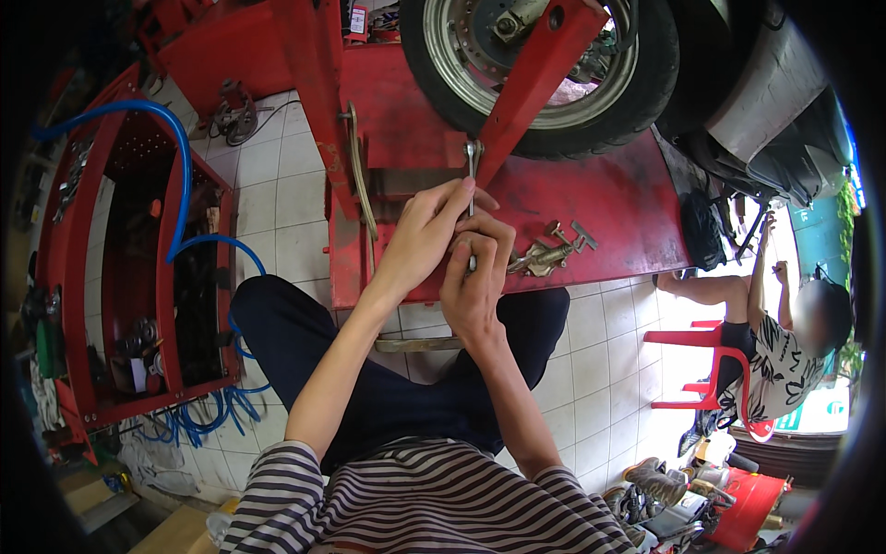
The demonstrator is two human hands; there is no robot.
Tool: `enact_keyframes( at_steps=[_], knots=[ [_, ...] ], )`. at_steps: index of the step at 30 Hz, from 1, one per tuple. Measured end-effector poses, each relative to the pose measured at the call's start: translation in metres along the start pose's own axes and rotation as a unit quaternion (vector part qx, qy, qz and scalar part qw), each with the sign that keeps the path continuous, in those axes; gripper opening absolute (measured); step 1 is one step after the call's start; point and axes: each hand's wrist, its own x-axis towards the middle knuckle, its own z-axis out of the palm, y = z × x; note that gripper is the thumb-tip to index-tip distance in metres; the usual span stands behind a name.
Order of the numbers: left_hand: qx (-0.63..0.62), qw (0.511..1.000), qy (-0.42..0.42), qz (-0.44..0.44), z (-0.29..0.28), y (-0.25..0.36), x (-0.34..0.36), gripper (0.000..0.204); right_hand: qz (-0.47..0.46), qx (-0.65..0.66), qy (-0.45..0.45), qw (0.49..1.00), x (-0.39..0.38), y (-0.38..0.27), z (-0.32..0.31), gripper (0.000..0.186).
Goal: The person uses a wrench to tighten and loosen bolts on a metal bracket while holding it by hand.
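Note:
A silver wrench (472, 164) stands with its far head at a bolt by the foot of a slanted red steel bar (538, 88). My left hand (417, 238) is closed round the wrench's shaft, thumb along it. Just below, the curled fingers of my right hand (480, 282) hold the near end of the same wrench. Most of the shaft is hidden by my fingers. To the right of my hands, a brass-coloured metal fitting with a T-shaped handle (546, 256) lies on the red bench (628, 222).
A spoked-rim wheel with a black tyre (591, 138) rests at the bench's far side. A red tool cart (171, 249) and blue hose (186, 198) are at left. A person sits on a red plastic chair (729, 365) at right, near a heap of parts (678, 503).

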Motion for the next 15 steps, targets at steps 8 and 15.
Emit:
enact_keyframes(
  at_steps=[8,15],
  knots=[
    [0.138,0.99,-0.023,-0.017,-0.012,0.017,0.005,0.041,0.024,0.004,-0.04,0.999,-0.003,-0.008,0.004,0.016],
    [0.129,0.992,-0.008,0.007,-0.012,0.013,0.005,0.037,0.046,0.054,-0.049,0.996,-0.002,-0.012,-0.007,0.019]
  ],
)
